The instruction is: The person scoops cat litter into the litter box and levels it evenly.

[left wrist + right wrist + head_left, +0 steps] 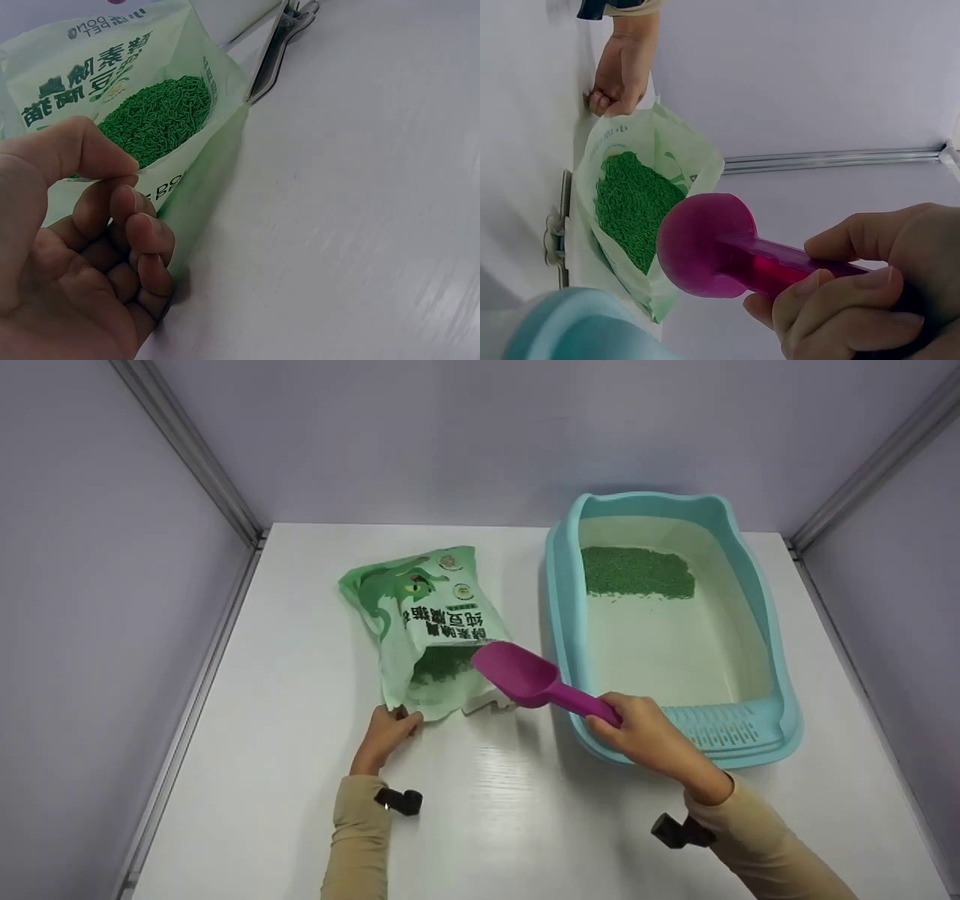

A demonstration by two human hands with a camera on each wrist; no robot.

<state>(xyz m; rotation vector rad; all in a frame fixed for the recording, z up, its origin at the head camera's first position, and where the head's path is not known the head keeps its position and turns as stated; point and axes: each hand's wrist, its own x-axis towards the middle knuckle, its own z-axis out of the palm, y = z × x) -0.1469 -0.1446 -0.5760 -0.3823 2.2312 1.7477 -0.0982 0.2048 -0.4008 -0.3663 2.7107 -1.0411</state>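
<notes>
A light green bag of cat litter (442, 607) lies on the table with its mouth toward me, and green pellets (161, 116) show inside. My left hand (386, 735) pinches the edge of the bag's mouth between thumb and forefinger. The right hand (649, 731) grips the handle of a magenta scoop (517, 671). The scoop's bowl hangs beside the bag's open mouth, and I see no pellets in it. To the right stands a turquoise litter box (566, 607), with a patch of green pellets (637, 574) on its floor near the back.
A white clip with metal levers (557, 236) sits at the right corner of the bag's mouth. The litter box has a slotted front ledge (712, 727). Grey walls (420, 450) enclose the white table (277, 675) at the back and sides.
</notes>
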